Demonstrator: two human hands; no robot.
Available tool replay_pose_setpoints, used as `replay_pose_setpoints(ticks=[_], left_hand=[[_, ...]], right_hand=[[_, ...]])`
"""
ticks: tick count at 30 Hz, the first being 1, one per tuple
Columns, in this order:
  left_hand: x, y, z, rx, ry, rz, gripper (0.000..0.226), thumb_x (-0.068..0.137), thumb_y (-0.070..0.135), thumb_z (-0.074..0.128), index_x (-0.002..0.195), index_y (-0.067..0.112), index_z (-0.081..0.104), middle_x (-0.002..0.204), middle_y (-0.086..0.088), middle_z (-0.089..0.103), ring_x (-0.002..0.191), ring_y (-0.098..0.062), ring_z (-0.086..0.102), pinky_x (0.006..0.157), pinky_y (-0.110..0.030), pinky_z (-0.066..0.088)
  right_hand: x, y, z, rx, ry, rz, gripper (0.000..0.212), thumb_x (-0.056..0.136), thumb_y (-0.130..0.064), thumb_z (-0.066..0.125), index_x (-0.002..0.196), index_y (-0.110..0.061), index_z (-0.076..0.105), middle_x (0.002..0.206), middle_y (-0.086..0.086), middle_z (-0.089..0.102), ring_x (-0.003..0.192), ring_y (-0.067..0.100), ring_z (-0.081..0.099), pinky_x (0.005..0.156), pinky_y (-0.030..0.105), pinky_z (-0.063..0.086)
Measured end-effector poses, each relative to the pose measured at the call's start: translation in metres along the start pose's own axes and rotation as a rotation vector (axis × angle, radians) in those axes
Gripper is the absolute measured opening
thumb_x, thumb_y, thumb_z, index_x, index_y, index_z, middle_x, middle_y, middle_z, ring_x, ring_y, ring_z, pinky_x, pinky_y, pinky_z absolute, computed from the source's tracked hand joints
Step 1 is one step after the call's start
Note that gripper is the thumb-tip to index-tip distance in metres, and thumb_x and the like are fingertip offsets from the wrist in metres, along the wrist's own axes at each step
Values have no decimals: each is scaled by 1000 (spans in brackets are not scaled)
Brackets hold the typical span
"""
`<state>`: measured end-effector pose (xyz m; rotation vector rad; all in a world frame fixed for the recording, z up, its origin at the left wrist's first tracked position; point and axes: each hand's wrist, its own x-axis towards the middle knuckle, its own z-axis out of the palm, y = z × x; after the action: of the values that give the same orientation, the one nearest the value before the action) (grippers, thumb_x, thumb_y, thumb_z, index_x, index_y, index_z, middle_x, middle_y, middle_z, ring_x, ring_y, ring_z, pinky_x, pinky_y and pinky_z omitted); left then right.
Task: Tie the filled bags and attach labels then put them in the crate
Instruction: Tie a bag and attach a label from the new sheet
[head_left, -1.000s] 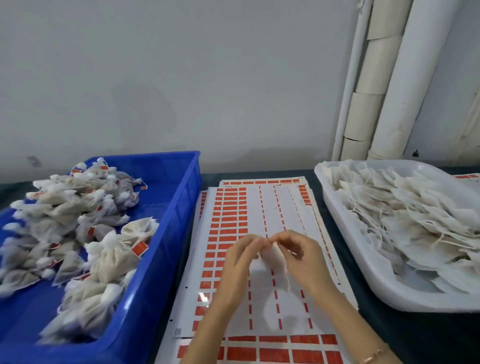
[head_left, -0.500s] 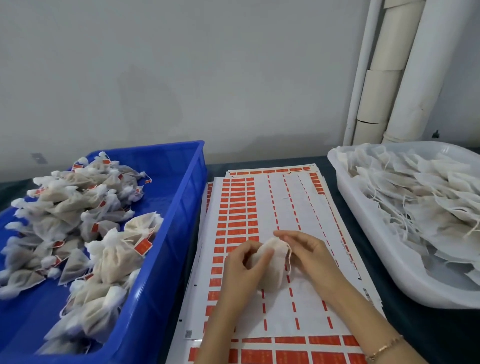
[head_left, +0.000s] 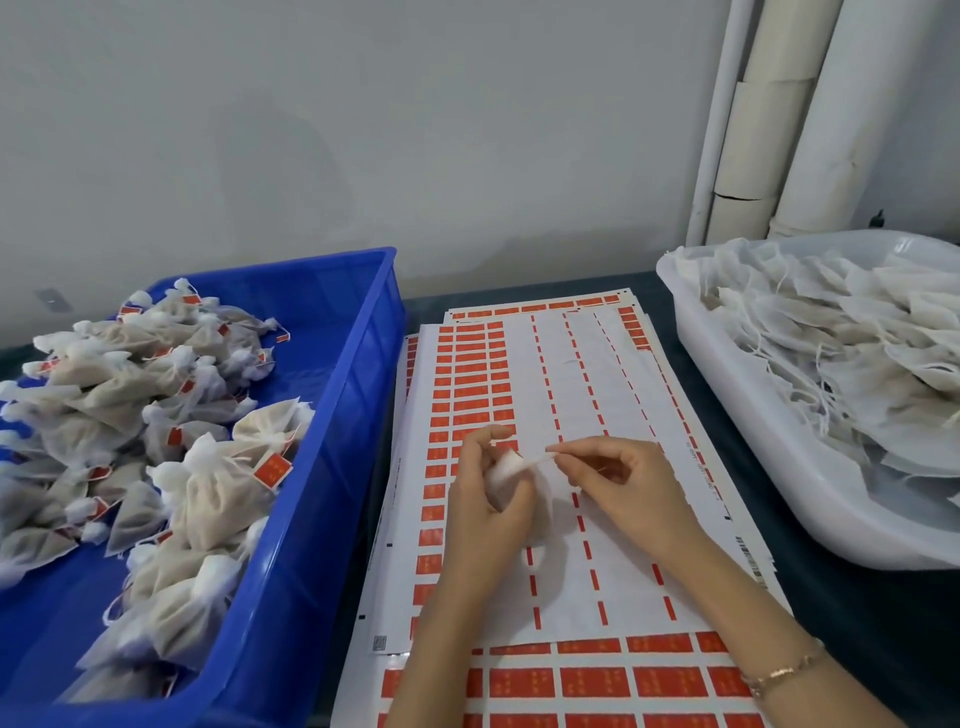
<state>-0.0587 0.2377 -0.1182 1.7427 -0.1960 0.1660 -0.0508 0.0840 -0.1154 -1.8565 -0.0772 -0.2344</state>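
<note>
My left hand (head_left: 485, 499) grips a small white filled bag (head_left: 506, 467) by its gathered neck, above the label sheets (head_left: 571, 395). My right hand (head_left: 618, 480) pinches the bag's drawstring (head_left: 540, 458), which runs taut from the neck toward the right. Most of the bag is hidden inside my left fist. The blue crate (head_left: 332, 467) at the left holds several tied bags with red labels (head_left: 272, 470). A white tub (head_left: 737, 431) at the right is piled with untied bags (head_left: 841, 353).
Sheets of red stickers lie stacked on the dark table (head_left: 857, 613) between crate and tub; several columns are peeled bare. White pipes (head_left: 769, 119) stand against the grey wall at the back right. A bracelet (head_left: 784, 670) is on my right wrist.
The bag lay between both hands on the sheet; now my left hand has closed round its neck and my right hand has drawn the string out to the right.
</note>
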Motion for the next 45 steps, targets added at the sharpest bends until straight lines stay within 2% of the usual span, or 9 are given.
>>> replay_pose_setpoints(ticks=[2,5,11,17,27,35,38,41,45], left_hand=[[1,1,1,20,4,34,37,85,28,68,116,40,52,113,32,54,110,6,51,78,-12,52],[2,1,2,79,30,104,24,78,42,69,101,34,62,103,26,60,104,1,55,79,-9,49],[3,-1,4,92,96,65,8,86,34,68,93,33,63,93,26,62,97,3,57,65,-4,47],[4,-3,5,150,24,79,4,87,31,68,89,32,65,91,24,65,95,0,59,72,-6,47],[6,-7,5,226,30,46,4,90,27,63,86,28,65,82,18,64,87,-1,59,67,-9,45],[3,-4,6,207,18,62,3,85,30,65,85,32,62,88,25,60,92,2,57,65,-10,47],[3,-1,7,203,10,67,10,80,40,59,85,32,62,89,26,60,93,2,57,65,-10,46],[2,-1,7,213,8,91,9,78,41,58,85,36,60,92,30,60,96,5,55,64,-5,46],[2,-2,8,221,-13,116,8,79,40,59,86,38,59,95,32,59,100,6,55,67,-3,46]], right_hand=[[-1,1,1,-41,0,-37,19,86,-22,67,101,-33,70,97,-21,67,89,-2,63,76,6,48],[-2,0,2,-56,21,-87,22,84,-19,68,104,-28,71,97,-16,68,88,1,63,77,10,51],[-6,-2,2,-84,62,-111,21,82,-20,72,90,-38,68,89,-24,65,89,-8,60,69,2,45],[-8,-2,4,-101,63,-128,21,81,-20,74,88,-38,68,86,-23,67,84,-7,62,69,3,47],[-10,1,7,-274,127,-309,15,80,-13,72,93,-21,73,88,-16,63,86,-5,59,73,0,44],[-7,3,5,-296,216,-226,23,82,-12,72,89,-32,64,85,-24,59,88,-9,58,67,-2,42],[-6,6,3,-332,269,-215,20,83,-13,71,91,-30,64,88,-16,64,74,0,61,65,3,45],[-4,7,-1,-363,308,-211,14,84,-12,70,94,-22,68,93,-4,69,78,7,62,72,14,48],[-4,5,-1,-415,362,-206,12,86,-10,66,98,-14,68,94,4,69,78,10,59,69,9,41]])
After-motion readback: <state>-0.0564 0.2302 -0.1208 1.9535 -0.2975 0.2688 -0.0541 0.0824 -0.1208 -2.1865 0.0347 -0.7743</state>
